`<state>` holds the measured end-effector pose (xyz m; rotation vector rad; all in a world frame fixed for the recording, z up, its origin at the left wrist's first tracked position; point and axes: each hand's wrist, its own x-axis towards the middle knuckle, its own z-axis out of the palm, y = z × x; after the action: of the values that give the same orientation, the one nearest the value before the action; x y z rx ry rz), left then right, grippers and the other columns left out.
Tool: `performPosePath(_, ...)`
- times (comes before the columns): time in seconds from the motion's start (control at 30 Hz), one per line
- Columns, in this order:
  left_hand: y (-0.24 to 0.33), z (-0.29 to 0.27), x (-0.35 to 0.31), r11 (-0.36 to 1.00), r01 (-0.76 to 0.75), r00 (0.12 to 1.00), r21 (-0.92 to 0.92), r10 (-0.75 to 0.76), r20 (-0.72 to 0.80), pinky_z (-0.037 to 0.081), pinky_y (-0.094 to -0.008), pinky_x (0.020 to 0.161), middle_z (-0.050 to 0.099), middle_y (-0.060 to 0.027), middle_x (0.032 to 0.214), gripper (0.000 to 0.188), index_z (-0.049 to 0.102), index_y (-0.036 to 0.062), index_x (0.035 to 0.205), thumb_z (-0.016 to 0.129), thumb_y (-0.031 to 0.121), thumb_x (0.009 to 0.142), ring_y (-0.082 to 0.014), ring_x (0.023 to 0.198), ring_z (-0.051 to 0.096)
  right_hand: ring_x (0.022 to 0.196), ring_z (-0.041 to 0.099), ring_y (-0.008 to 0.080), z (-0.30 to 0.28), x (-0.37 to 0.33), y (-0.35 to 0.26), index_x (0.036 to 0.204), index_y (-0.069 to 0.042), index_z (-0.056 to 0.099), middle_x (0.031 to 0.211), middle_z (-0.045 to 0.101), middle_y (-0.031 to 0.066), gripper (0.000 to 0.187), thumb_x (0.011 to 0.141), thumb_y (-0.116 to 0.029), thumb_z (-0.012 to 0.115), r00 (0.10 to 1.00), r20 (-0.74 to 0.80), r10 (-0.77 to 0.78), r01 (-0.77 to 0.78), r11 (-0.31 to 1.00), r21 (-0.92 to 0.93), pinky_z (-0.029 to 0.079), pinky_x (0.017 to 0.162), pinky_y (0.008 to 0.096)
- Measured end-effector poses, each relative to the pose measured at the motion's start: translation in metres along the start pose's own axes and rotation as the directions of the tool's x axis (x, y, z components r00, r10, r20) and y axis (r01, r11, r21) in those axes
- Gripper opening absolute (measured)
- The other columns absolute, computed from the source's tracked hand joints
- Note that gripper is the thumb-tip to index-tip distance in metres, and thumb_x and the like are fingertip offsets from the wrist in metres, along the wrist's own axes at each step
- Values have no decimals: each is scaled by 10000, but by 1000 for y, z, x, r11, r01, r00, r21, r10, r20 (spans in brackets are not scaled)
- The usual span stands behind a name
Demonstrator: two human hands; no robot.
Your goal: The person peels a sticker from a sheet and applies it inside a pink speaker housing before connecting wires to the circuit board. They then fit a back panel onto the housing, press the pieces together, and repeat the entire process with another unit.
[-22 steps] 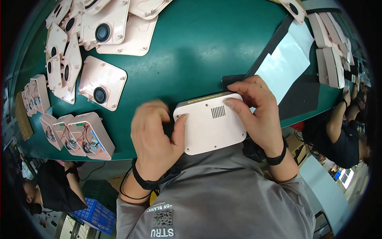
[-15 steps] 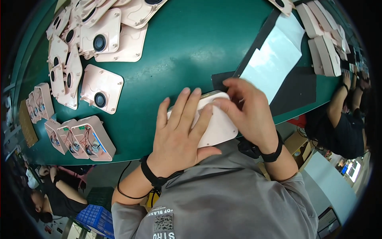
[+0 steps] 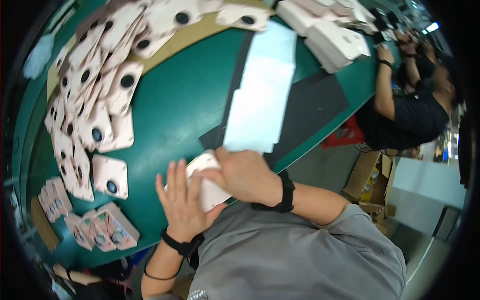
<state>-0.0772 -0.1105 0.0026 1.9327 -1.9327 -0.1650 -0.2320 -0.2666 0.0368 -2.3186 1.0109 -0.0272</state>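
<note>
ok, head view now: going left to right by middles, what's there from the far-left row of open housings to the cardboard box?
Far-left open housings → pink panel nearest the left hand → that left hand → pink casing → right hand → cardboard box.

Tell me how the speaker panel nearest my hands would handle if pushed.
The pale pink speaker panel looks moulded, so probably stiff. Its off-centre dark round speaker likely weights one side. Lying flat, it should slide rather than tip.
</note>
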Motion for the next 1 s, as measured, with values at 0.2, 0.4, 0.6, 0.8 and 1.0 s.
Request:
performPosePath(0.2,9,-4,-12,994,7,998,110,0,-64,137,-736,1227,314,-314,1691,1004,310,65,1647,590,746,965,-534,1552,316,896,722,422,-10,-18,2,1011,18,627,973,730,231,462,988,-438,698,993,-46,-105,114,945,308,577,757,508)
performPosePath(0.4,49,-13,28,999,-40,978,3,40,-203,100,-717,1246,325,-280,1698,963,305,53,1644,645,661,979,-525,1573,281,883,705,269,-76,-67,93,1205,-13,643,955,709,120,356,1052,-334,651,971,-139,197,-68,779,623,564,800,389)
performPosePath(0.6,52,-20,13,986,68,989,-154,-87,-117,355,-577,1178,559,-230,1500,708,498,33,1511,813,232,909,-454,1407,507,672,589,110,-162,-136,297,1134,-24,737,815,661,26,504,1102,-501,577,461,-545,700,-253,693,675,476,575,266)
performPosePath(0.8,13,-33,-25,977,189,959,-96,-205,-198,523,-489,947,689,-201,1250,449,627,-4,1285,819,86,889,-404,1089,675,635,613,173,-206,-120,469,1225,28,691,834,673,84,708,1014,-647,648,281,-363,889,-285,438,853,481,515,300)
performPosePath(1.0,-29,-60,-93,738,627,740,249,-464,-487,535,-452,828,677,-186,1088,350,647,-6,1197,811,144,926,-381,971,662,862,677,191,-185,-50,418,1376,98,589,1039,691,149,783,1002,-578,716,417,-222,881,134,182,974,553,689,304)
